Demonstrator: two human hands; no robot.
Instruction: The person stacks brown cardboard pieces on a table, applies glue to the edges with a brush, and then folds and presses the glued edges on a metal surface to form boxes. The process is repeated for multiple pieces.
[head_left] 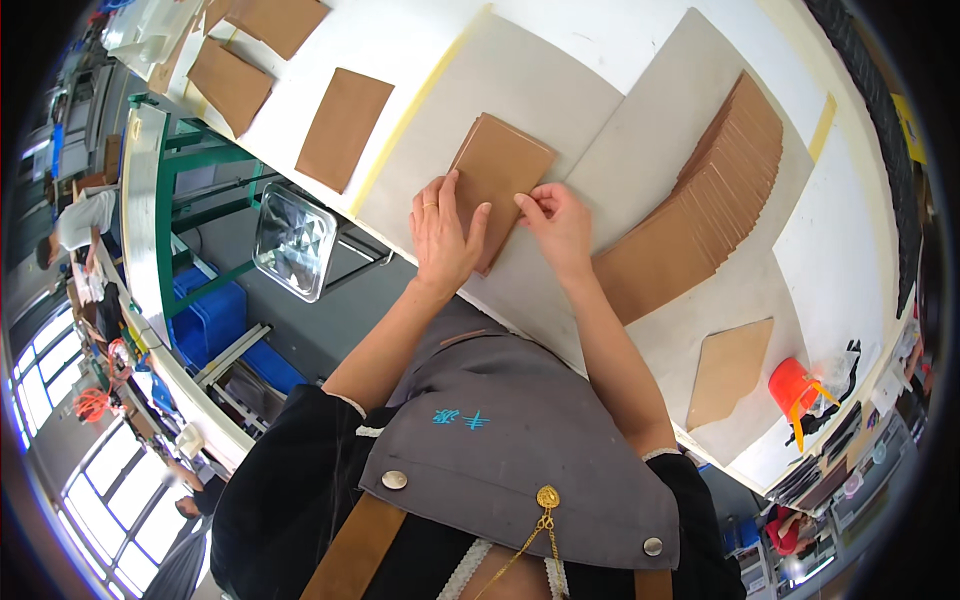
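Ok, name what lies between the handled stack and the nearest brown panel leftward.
Head view: white tabletop, a yellow strip, grey board and, lower down, the left hand.

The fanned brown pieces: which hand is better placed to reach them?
Probably the right hand: it is at the right edge of the brown stack, nearer the fanned pieces; the left hand is at the stack's left.

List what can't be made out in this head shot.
All in the head view:
Left hand: palm hidden by its own back, along with the part of the flat brown rectangular stack beneath.
Right hand: pinch or mere touch unclear; its fingers cover the contact.
Curved fan of thin brown sheets: most faces hidden by overlap.
Brown rectangular piece at top left: cut by the upper edge.
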